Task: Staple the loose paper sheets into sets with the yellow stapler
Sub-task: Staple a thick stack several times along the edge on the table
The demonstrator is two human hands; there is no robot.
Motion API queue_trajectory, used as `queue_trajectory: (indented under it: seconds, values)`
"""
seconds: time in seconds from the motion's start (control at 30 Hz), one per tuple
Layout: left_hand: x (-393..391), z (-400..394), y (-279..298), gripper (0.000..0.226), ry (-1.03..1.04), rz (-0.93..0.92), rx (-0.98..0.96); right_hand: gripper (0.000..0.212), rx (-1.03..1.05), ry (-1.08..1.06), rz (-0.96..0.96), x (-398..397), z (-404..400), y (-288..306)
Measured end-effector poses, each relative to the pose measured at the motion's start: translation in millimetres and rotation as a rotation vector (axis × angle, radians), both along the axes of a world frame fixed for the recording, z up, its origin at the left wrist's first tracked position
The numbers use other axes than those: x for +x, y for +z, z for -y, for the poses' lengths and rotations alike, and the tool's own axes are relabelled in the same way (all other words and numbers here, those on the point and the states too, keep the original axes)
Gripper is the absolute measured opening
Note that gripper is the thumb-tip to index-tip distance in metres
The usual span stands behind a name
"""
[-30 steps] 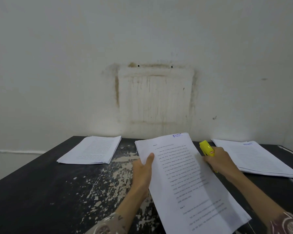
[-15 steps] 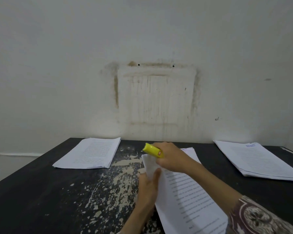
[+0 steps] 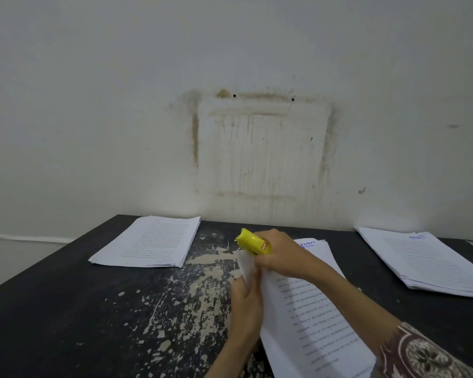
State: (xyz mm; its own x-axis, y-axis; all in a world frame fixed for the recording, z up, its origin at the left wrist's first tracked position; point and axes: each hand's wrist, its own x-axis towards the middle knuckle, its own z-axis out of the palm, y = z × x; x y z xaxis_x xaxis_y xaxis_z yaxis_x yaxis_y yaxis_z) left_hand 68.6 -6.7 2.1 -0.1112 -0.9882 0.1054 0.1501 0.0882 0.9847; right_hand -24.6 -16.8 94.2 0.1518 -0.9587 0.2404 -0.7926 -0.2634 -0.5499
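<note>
We see our right hand [image 3: 281,255] wrapped around the yellow stapler [image 3: 254,242], and its grip is tight on it. The stapler sits at the top left corner of the paper set [image 3: 311,309] in the middle of the worktop [image 3: 93,309]. Its yellow end pokes out to the left, past our fingers. Our left hand [image 3: 246,304] pinches the left edge of the same paper set, just below the stapler, so both hands are very close together. The corner of the paper bends up a little between them. The paper set lies slanted, and its lower end runs off the bottom of the view. A left pile of paper [image 3: 148,244] lies flat near the back left of the worktop, well apart from our hands. A right pile of paper [image 3: 426,260] lies near the back right, and its right side goes out of view. Between the left pile and our hands we see a wide bare strip of dark worktop with pale scratched patches. The back edge of the worktop meets a stained wall [image 3: 257,148]. The left edge of the worktop slants away toward the near left corner. A patterned sleeve [image 3: 426,353] covers our right arm at the bottom right.
</note>
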Motion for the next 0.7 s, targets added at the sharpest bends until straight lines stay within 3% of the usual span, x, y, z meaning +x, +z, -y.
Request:
queue_trajectory:
  seconds: [0.17,0.37,0.43,0.57,0.7]
  values:
    - [0,1,1,0.038,0.034,-0.007,0.012,0.007,-0.018,-0.113,0.546,2,7,11]
    - [-3,2,0,0.034,0.043,-0.027,0.024,0.018,-0.084,-0.181,0.88,10,18,15]
    - [-3,1,-1,0.035,0.034,-0.034,0.022,0.018,-0.135,-0.193,0.796,10,20,13]
    - [-2,1,-2,0.038,0.036,-0.024,0.023,0.02,-0.153,-0.097,0.376,2,19,11]
    - [-2,-3,0,0.026,0.025,-0.04,-0.019,0.014,-0.163,0.005,0.087,-4,14,11]
